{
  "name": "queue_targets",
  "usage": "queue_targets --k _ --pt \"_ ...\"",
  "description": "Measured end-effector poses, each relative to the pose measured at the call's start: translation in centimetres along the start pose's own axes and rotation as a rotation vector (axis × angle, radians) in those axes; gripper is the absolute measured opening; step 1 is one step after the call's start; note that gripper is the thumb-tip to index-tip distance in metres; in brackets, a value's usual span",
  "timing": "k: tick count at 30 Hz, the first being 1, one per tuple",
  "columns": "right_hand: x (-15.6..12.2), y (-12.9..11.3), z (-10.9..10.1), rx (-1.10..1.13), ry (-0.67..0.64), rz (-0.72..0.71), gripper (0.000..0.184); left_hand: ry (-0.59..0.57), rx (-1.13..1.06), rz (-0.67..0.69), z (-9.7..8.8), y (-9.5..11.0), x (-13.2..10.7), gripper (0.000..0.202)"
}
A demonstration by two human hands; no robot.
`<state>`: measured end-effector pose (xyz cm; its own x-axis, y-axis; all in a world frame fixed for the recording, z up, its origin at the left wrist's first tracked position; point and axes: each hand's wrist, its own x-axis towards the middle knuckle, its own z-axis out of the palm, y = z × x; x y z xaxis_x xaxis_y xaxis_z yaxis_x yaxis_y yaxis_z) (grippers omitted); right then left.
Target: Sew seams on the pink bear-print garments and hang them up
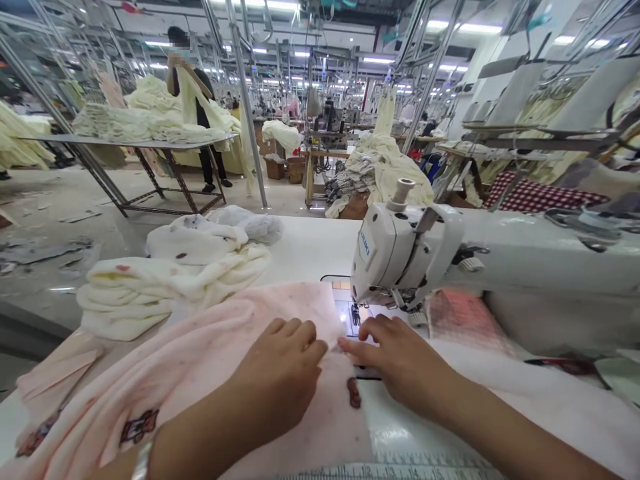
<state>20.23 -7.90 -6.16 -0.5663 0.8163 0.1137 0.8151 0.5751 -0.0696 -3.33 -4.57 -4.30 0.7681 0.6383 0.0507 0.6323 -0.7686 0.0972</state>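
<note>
A pale pink printed fabric (pixel 200 373) lies spread on the sewing table in front of me. My left hand (pixel 280 373) rests on it with fingers curled, pressing its edge just left of the needle. My right hand (pixel 395 357) pinches the same edge with forefinger and thumb, right below the needle (pixel 356 315) of the white sewing machine (pixel 400 250). The two hands nearly touch at the fabric's edge. A small dark red print (pixel 354 392) shows on the cloth between my wrists.
A pile of folded cream cloths (pixel 175 273) sits at the table's back left. Red checked fabric (pixel 463 320) lies behind the machine head. A ruler strip (pixel 400 467) runs along the table's near edge. Farther off, a person (pixel 197 100) stands by a table stacked with cloth.
</note>
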Motion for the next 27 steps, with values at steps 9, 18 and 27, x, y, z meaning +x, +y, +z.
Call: queue_targets --k 9,18,27 --pt "0.3 1.5 1.2 -0.037 0.005 0.200 0.018 0.183 0.009 0.062 1.2 -0.1 2.8 0.021" --pt "0.3 1.6 1.6 -0.079 0.028 0.254 0.013 0.148 -0.045 0.294 3.6 1.1 2.6 0.013" --pt "0.3 1.5 1.5 -0.116 0.024 0.285 0.013 0.262 -0.103 0.351 4.5 1.6 3.3 0.018"
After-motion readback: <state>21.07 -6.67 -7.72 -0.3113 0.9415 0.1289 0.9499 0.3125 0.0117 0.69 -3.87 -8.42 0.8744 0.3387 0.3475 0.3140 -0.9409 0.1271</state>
